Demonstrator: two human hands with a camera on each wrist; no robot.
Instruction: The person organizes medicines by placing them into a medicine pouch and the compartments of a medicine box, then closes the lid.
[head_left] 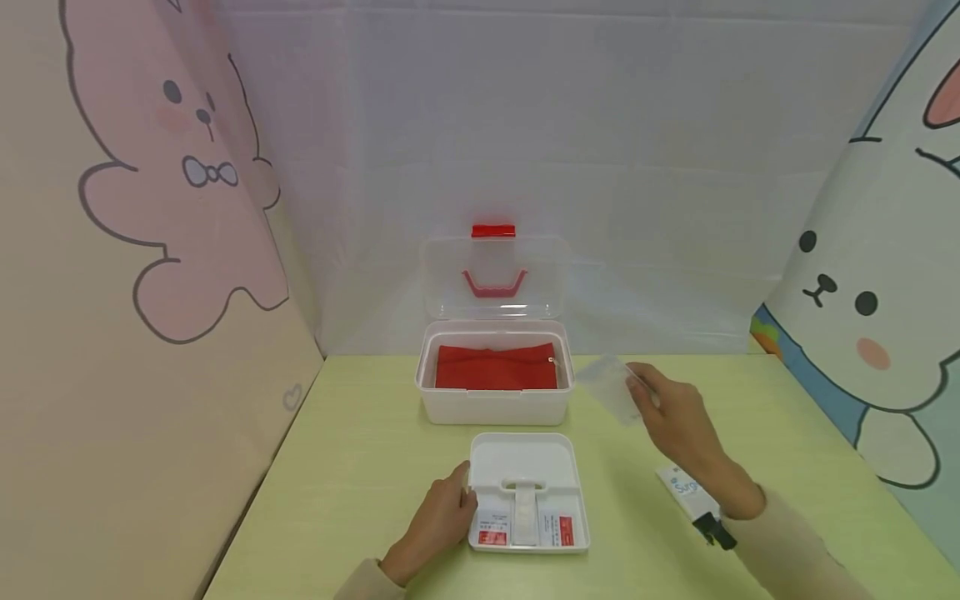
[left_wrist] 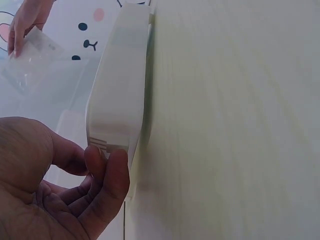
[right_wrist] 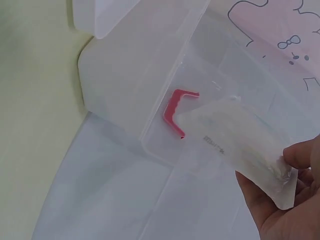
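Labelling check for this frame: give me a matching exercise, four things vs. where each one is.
Things:
1. red pouch
2. clear packet
3. white tray
4. red handle

Places:
A. on the raised lid
B. inside the open box
C. pinched in the right hand
D. on the table, left hand at its edge

Pairs: 1-B, 2-C, 3-D, 4-A

Left hand (head_left: 442, 517) lies low and close to the body, fingers curled, thumb alongside. Right hand (head_left: 671, 412) is raised and extended forward, fingers and thumb pinched together. Both forearms are sleeved to the wrist.
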